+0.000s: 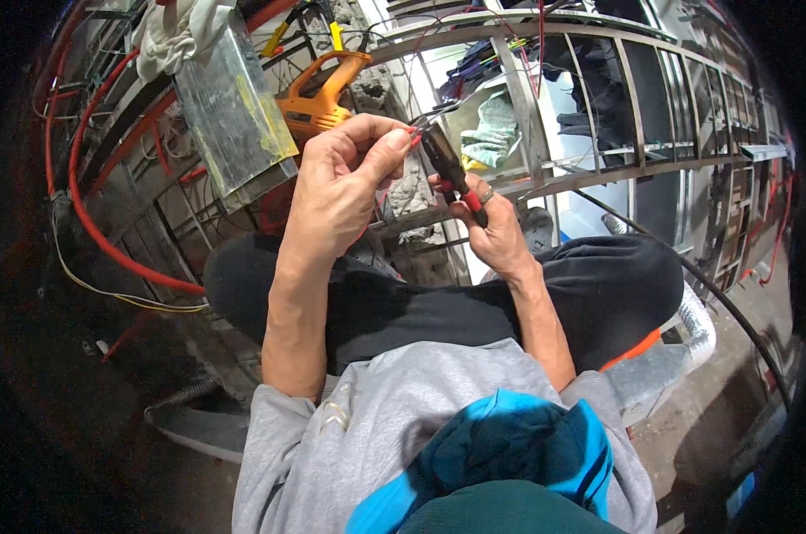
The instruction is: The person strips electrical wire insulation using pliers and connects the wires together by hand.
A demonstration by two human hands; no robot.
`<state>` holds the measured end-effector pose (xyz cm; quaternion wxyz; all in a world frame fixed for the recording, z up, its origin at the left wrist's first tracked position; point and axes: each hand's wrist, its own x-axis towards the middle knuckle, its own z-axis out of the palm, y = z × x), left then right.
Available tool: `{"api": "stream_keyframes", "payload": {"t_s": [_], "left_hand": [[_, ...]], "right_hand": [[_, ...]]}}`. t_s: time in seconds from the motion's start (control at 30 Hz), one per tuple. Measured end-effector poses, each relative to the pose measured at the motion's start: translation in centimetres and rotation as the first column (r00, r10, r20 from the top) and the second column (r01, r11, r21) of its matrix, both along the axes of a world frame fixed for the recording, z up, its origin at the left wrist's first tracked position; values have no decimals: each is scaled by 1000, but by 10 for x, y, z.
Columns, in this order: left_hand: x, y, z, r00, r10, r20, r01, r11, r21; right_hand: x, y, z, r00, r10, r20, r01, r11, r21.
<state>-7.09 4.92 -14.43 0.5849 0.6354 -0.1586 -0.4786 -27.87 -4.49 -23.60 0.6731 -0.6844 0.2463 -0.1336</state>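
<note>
My left hand (332, 182) pinches a thin wire with a red end (413, 133) between thumb and fingertips. Close beside it, my right hand (494, 231) is wrapped round a dark pliers-like hand tool (445, 160) with red and black on its handles. The tool slants up and left, its upper end right by the pinched wire. I cannot make out whether its jaws touch the wire. Both hands are raised above my black-trousered lap.
An orange power tool (318, 102) lies beyond my left hand, next to a metal duct (229, 111) with a white cloth (176, 40) on it. A red hose (82, 191) curves at left. Metal framing (634, 102) and a pale green glove (492, 133) lie ahead; a black cable (732, 303) runs right.
</note>
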Motion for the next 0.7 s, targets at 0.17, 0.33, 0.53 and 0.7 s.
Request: {"api": "stream_keyframes", "payload": {"t_s": [0.17, 0.33, 0.53, 0.7], "left_hand": [[-2, -4, 2, 994, -27, -110, 29, 999, 23], [1, -2, 7, 984, -39, -175, 44, 999, 25], [8, 3, 9, 964, -72, -257, 76, 997, 7], [10, 6, 9, 943, -106, -316, 105, 994, -19]], "right_hand": [[2, -6, -1, 1000, -11, 15, 14, 978, -209], [1, -7, -3, 1000, -15, 4, 15, 979, -205], [4, -11, -2, 997, 36, 62, -14, 944, -329], [2, -16, -3, 997, 49, 52, -28, 937, -349]]}}
